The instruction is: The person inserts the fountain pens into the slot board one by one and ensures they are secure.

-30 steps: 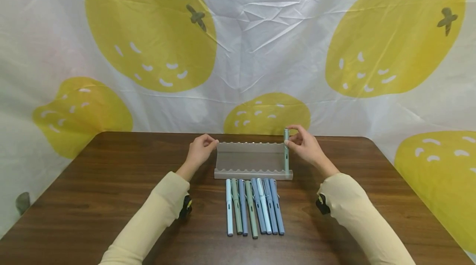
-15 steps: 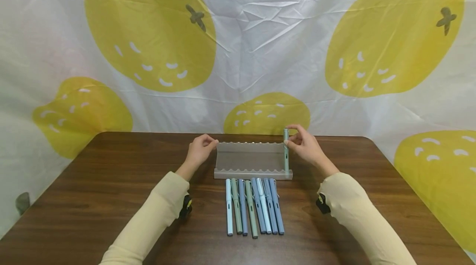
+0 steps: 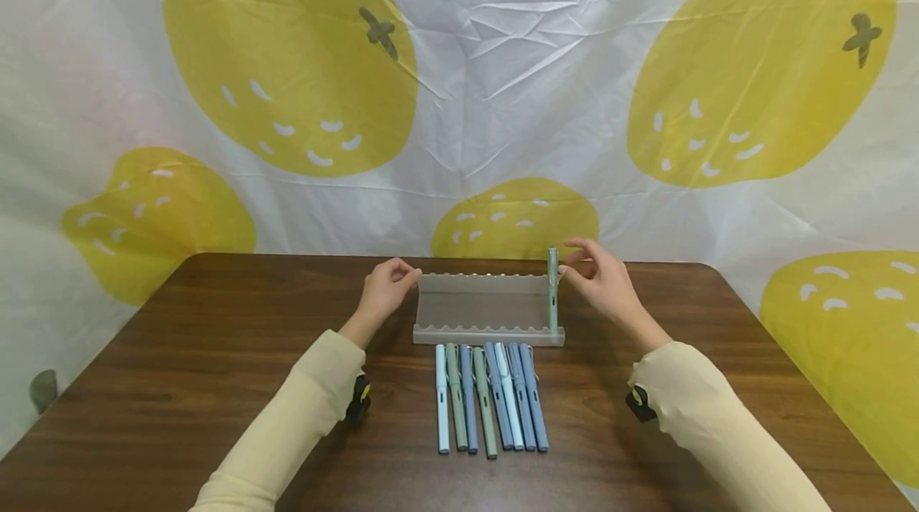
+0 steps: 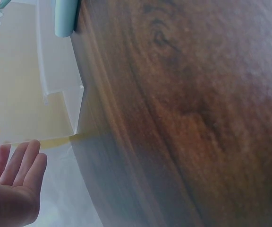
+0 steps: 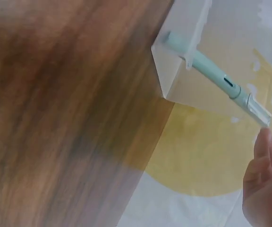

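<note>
A clear, scallop-edged pen rack [image 3: 474, 311] stands on the table. My left hand [image 3: 384, 289] pinches its upper left corner between thumb and fingers; the left wrist view has that hand [image 4: 15, 189] at the rack's side edge. One pale green pen [image 3: 553, 281] leans in the rightmost notch, its foot behind the front lip [image 5: 174, 42]. Just right of its cap is my right hand [image 3: 603, 281], thumb and fingers parted and holding nothing. In front of the rack lie several capped pens side by side, among them a light blue pen [image 3: 442, 400] and a green pen [image 3: 485, 408].
The dark wooden table [image 3: 215, 384] reaches back to a white curtain [image 3: 488, 113] printed with large yellow fruit. The row of pens lies close against the rack's front. Black wrist cameras sit on both sleeves.
My right hand has let go of the pale green pen and drawn back a little to the right. The pen stays leaning in the rack. My left hand keeps its place.
</note>
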A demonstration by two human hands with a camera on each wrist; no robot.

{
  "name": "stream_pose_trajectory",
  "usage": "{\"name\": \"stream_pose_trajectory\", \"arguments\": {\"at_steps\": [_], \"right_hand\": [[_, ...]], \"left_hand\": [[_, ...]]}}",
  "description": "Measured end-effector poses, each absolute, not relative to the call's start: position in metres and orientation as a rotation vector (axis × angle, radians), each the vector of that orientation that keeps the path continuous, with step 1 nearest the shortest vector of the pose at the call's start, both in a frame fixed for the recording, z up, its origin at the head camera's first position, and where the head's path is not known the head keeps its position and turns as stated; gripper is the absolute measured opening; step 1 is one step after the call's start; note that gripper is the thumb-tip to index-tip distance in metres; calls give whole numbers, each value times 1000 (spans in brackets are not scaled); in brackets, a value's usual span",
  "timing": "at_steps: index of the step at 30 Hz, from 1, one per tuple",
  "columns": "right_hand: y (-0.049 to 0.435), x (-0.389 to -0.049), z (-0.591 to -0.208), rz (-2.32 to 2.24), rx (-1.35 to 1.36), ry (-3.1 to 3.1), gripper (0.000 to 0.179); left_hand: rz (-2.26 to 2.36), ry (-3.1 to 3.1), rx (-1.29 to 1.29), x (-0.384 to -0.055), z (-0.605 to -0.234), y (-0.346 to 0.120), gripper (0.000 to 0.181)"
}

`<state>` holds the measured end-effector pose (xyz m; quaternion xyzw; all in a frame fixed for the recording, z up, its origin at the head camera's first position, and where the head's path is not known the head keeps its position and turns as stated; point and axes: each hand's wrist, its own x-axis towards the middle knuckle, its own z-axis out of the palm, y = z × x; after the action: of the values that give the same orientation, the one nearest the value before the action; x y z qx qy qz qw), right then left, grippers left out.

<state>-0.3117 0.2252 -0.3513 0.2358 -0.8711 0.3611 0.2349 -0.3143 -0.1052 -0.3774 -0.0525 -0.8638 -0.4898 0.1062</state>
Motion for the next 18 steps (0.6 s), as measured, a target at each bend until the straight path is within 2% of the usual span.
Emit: {"name": "stream_pose_trajectory", "arguments": {"at_steps": [18], "right_hand": [[200,-271,-385,1047,857,-2745,16]], "left_hand": [[-1436,-2528,-188,-316,-379,-106,20]]}}
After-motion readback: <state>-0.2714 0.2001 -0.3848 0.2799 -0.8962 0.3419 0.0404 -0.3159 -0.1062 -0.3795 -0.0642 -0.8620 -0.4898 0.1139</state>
